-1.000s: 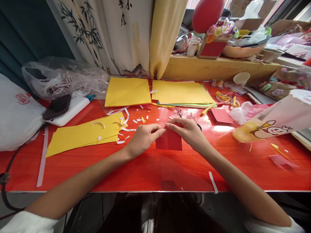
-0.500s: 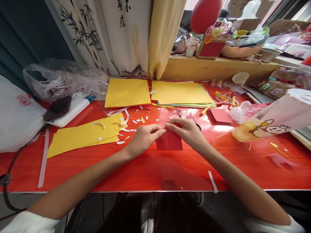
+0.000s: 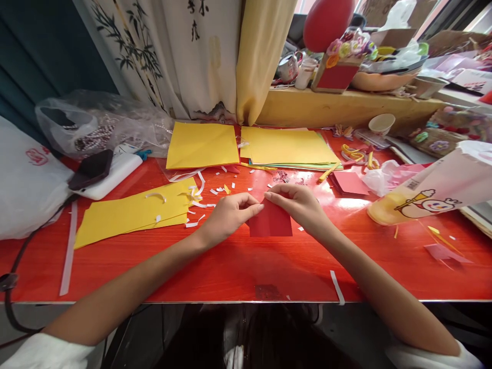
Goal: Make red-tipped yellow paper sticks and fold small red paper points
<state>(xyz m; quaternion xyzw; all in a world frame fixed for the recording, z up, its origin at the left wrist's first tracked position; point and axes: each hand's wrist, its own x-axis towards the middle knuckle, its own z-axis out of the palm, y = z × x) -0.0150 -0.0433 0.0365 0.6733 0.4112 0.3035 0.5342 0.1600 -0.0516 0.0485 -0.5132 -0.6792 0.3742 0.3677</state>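
Observation:
A small piece of red paper with a crease down its middle hangs between my hands above the red table. My left hand pinches its upper edge with thumb and forefinger. Close beside it, my right hand grips the same edge in a pinch, fingers curled. The fingers cover the paper's top part. White paper scraps lie left of my hands, some on yellow paper strips.
Yellow paper stacks lie at the back. Red paper squares and a tilted drink cup are on the right. A phone rests on a white box at the left. A white strip overlaps the front edge.
Both hands still pinch the red paper, and its lower part has shifted slightly right. The dark loop seen beside my right hand is now hidden, and a white scrap shows near my right wrist.

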